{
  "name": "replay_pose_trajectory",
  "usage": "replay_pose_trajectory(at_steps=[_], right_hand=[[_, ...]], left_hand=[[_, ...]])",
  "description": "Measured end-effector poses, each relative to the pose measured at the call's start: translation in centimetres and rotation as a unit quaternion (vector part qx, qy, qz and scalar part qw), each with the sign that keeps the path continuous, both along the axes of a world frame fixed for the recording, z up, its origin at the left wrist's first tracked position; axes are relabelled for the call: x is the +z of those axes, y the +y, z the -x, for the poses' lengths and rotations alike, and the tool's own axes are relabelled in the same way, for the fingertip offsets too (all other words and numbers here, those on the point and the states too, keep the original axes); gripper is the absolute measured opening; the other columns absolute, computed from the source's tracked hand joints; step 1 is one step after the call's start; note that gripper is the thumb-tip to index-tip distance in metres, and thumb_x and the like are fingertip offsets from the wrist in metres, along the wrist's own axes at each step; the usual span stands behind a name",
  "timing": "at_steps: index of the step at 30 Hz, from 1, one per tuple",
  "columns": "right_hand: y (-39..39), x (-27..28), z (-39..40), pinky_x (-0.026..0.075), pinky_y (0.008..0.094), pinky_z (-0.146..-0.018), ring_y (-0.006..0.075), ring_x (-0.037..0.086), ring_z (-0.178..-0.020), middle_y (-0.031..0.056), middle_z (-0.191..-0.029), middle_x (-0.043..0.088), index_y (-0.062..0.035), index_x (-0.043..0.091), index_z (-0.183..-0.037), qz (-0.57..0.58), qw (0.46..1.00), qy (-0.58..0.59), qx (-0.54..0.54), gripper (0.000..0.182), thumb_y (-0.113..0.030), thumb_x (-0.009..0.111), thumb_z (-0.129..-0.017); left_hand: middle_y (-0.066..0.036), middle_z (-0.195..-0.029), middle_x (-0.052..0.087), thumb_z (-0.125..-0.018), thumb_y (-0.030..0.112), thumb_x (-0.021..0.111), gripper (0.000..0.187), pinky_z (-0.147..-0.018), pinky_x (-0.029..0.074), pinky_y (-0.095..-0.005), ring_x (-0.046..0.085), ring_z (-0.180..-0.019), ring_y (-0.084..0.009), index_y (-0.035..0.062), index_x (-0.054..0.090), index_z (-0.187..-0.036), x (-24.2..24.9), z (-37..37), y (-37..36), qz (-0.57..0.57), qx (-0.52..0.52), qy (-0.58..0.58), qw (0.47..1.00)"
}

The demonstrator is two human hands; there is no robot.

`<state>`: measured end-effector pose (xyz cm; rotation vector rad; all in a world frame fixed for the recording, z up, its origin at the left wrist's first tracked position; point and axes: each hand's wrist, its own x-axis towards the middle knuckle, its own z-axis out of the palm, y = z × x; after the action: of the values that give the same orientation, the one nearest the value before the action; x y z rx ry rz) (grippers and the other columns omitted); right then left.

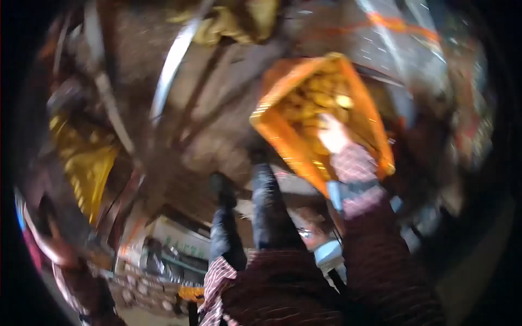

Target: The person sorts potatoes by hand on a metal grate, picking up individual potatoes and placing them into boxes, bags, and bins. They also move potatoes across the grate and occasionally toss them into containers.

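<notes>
My right hand (333, 135) reaches down into an orange plastic crate (361, 89). Inside, many yellowish rounded pieces (321, 98) lie loose, and my fingertips are at or among them. Blur hides whether the fingers hold a piece. Far to the left, my left hand (57, 250) is out to the side at the edge of the view, near a dark shape I cannot name. Its fingers are smeared, so their pose does not show.
My legs (266, 206) stand on brown ground beside the crate. A yellow sack or sheet (89, 163) hangs at left, more yellow material (239, 24) lies at the top. Pale bars (174, 65) cross the upper left. A white box (179, 239) sits below.
</notes>
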<state>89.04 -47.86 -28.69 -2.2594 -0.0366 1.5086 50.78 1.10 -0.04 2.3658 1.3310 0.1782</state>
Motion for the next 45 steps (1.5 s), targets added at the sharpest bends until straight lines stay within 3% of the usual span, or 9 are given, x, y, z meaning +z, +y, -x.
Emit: replay_pose_trajectory(at_steps=[5,8,13,20,25,33,35,41,45], right_hand=[[3.9,11.0,-0.7,0.05,0.0432,-0.083,0.0223,0.059,-0.095,0.0042,-0.131,0.049,-0.015,0.043,-0.134,-0.307,0.786,0.366,-0.391,0.05,-0.023,0.061,-0.088],[7.0,7.1,4.3,0.046,0.0396,-0.099,0.0319,0.054,-0.114,0.0153,-0.127,0.053,0.001,0.039,-0.133,-0.648,0.687,0.326,0.028,0.057,-0.032,0.056,-0.09],[13.3,7.1,19.9,0.041,0.034,-0.102,0.0201,0.052,-0.116,0.0132,-0.125,0.054,-0.0004,0.041,-0.134,-0.282,0.836,0.466,0.062,0.061,-0.016,0.068,-0.082],[18.1,9.2,50.4,0.049,0.0281,-0.051,0.0112,0.059,-0.064,0.0019,-0.087,0.066,-0.0055,0.06,-0.101,-0.208,0.763,0.611,0.011,0.027,-0.014,0.075,-0.079],[17.7,16.4,64.0,0.047,0.0362,-0.09,0.0297,0.049,-0.12,0.021,-0.135,0.046,-0.0104,0.021,-0.148,-0.267,0.69,0.627,0.245,0.096,-0.046,0.074,-0.076],[11.0,3.4,40.0,0.051,0.0441,-0.083,0.0264,0.054,-0.11,0.0109,-0.128,0.055,-0.0091,0.041,-0.138,-0.182,0.789,0.586,-0.028,0.065,-0.045,0.062,-0.088],[7.4,5.6,29.1,0.049,0.031,-0.087,0.0185,0.059,-0.102,0.0108,-0.116,0.062,-0.0098,0.052,-0.131,-0.245,0.911,0.327,0.063,0.05,-0.033,0.065,-0.088],[-1.4,16.2,5.9,0.054,0.0344,-0.079,0.0222,0.064,-0.094,0.0143,-0.107,0.065,0.0017,0.057,-0.118,-0.338,0.878,0.244,-0.236,0.028,-0.012,0.052,-0.094],[-5.4,8.1,-2.3,0.051,0.0386,-0.086,0.024,0.063,-0.098,0.0143,-0.108,0.065,-0.0021,0.056,-0.12,0.017,0.993,-0.119,0.015,0.036,-0.019,0.058,-0.088]], left_hand=[[-0.015,-0.124,0.058,-0.089,0.001,0.057,0.047,-0.097,0.043,-0.0325,0.058,-0.111,-0.0229,-0.003,0.042,-0.134,-0.8,-2.4,-1.9,-0.038,-0.018,-0.008,0.999],[-0.019,-0.119,0.059,-0.08,0.007,0.07,0.058,-0.097,0.043,-0.0327,0.058,-0.109,-0.0231,-0.0087,0.044,-0.129,-1.1,-4.8,-2.9,-0.125,-0.061,0.032,0.99],[-0.013,-0.114,0.064,-0.088,0.011,0.064,0.043,-0.093,0.045,-0.0288,0.06,-0.104,-0.0182,-0.0061,0.051,-0.125,-1.1,-4.6,-2.5,-0.101,-0.043,0.063,0.992],[-0.012,-0.087,0.062,-0.087,0.018,0.065,0.025,-0.072,0.048,-0.0288,0.058,-0.076,-0.0183,-0.0032,0.06,-0.098,1.8,-7.6,-5.2,-0.043,-0.153,-0.075,0.984],[-0.012,-0.088,0.064,-0.088,0.023,0.065,0.026,-0.071,0.048,-0.0291,0.059,-0.075,-0.0183,-0.0002,0.061,-0.099,2.3,-4.7,-3.3,-0.007,-0.235,-0.037,0.971],[-0.015,-0.124,0.059,-0.092,0.011,0.056,0.03,-0.098,0.041,-0.0316,0.057,-0.111,-0.0243,0.0001,0.059,-0.12,-0.6,-2.8,-0.3,-0.259,-0.19,0.023,0.947],[-0.015,-0.126,0.057,-0.093,0.011,0.054,0.031,-0.1,0.04,-0.0319,0.055,-0.114,-0.0243,0.0003,0.058,-0.122,-1.5,-1.6,0.7,-0.229,-0.163,0.025,0.959],[-0.014,-0.133,0.052,-0.095,0.01,0.048,0.034,-0.104,0.036,-0.0329,0.049,-0.122,-0.0242,0.0009,0.053,-0.128,-1.5,2.9,2.3,-0.13,-0.106,0.043,0.985],[-0.014,-0.137,0.048,-0.097,0.009,0.045,0.036,-0.107,0.034,-0.0335,0.045,-0.127,-0.0241,0.0013,0.05,-0.132,-0.5,5.9,4.6,-0.085,-0.098,0.056,0.99]])
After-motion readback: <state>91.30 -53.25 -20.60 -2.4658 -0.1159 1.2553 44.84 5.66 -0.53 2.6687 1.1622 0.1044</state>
